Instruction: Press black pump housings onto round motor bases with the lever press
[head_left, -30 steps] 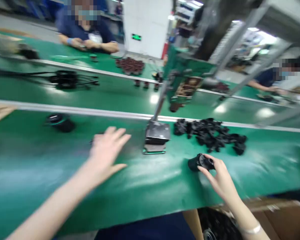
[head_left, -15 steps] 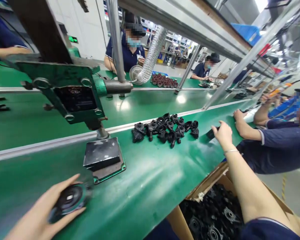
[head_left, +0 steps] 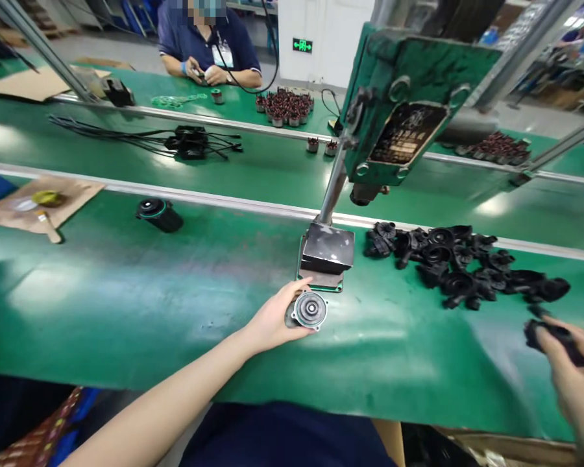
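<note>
My left hand [head_left: 272, 321] is closed around a round motor body [head_left: 311, 310], whose ringed end with small screw lugs faces up. It is just in front of a dark metal block [head_left: 328, 246] on the press base. At the far right my right hand [head_left: 577, 370] grips a black plastic housing [head_left: 559, 340] between thumb and fingers, with some motion blur. A pile of similar black plastic housings [head_left: 460, 259] lies on the green bench, left of and beyond that hand. The green press head [head_left: 409, 123] stands over the bench behind the block.
Left of the press, a black cylindrical motor [head_left: 160, 215] lies on the bench. A brush [head_left: 49, 227] rests on cardboard at the far left. Black cables [head_left: 189, 141] and small motor cores [head_left: 287, 107] lie farther back, where a co-worker [head_left: 209, 45] sits.
My view has swung left, so the press now appears right of centre. The left hand, still around the motor body, is closer to the press block. My right hand still holds a black part.
</note>
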`<state>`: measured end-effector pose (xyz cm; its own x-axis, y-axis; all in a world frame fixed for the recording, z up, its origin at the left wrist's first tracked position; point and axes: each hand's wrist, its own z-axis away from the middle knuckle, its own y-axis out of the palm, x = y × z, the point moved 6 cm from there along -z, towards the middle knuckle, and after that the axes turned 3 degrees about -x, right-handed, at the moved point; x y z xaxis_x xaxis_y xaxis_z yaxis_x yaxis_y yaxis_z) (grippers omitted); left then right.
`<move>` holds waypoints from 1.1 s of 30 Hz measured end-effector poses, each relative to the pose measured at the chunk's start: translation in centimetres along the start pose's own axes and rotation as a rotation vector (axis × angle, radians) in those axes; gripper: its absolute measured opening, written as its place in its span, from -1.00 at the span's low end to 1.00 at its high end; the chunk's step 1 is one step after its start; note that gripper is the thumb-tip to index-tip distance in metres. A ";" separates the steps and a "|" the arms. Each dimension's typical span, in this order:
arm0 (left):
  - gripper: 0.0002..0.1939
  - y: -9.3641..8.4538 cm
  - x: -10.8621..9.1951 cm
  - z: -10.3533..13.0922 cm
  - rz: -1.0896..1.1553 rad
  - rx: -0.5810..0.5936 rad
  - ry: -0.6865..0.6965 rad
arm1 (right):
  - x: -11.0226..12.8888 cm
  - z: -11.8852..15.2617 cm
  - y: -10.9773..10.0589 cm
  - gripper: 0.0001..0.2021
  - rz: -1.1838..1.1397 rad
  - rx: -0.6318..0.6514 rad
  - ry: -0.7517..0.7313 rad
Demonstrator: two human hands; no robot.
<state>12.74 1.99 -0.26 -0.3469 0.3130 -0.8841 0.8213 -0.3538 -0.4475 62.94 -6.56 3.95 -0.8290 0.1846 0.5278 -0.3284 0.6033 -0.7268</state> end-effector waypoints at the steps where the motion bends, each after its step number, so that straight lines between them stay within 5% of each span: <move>1: -0.13 0.0 -0.1 0.0 -0.013 -0.004 0.012 | 2.2 1.6 1.0 -0.56 -0.016 0.063 0.030; 4: -0.15 0.0 -0.3 -0.1 -0.034 -0.009 0.041 | 10.3 6.5 6.3 -0.49 -0.078 0.271 -0.095; 6: -0.16 0.1 -0.2 0.0 -0.021 -0.004 0.037 | 14.8 8.8 9.4 -0.53 -0.139 0.263 -0.209; 10: -0.17 0.3 0.1 0.4 0.010 0.042 0.003 | 18.8 11.1 12.3 -0.63 -0.037 0.190 -0.307; 16: -0.19 0.7 -0.3 1.0 -0.013 0.081 0.020 | 20.5 12.3 11.4 -0.61 0.160 0.299 -0.460; 25: -0.15 1.4 -0.3 1.1 0.069 0.043 -0.042 | 21.6 10.3 14.3 -0.73 -0.202 0.591 -0.433; 30: -0.29 1.2 -0.7 1.3 0.078 0.029 0.029 | 23.9 8.8 12.1 -0.77 -0.270 0.458 -0.260; 33: -0.30 1.2 -0.9 1.4 0.070 0.004 0.075 | 27.7 9.1 10.6 -0.81 -0.245 0.431 -0.317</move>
<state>13.39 0.01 -0.17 -0.2532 0.3525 -0.9009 0.8404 -0.3811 -0.3853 32.37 -2.10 6.86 -0.7789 -0.2011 0.5940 -0.6267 0.2171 -0.7484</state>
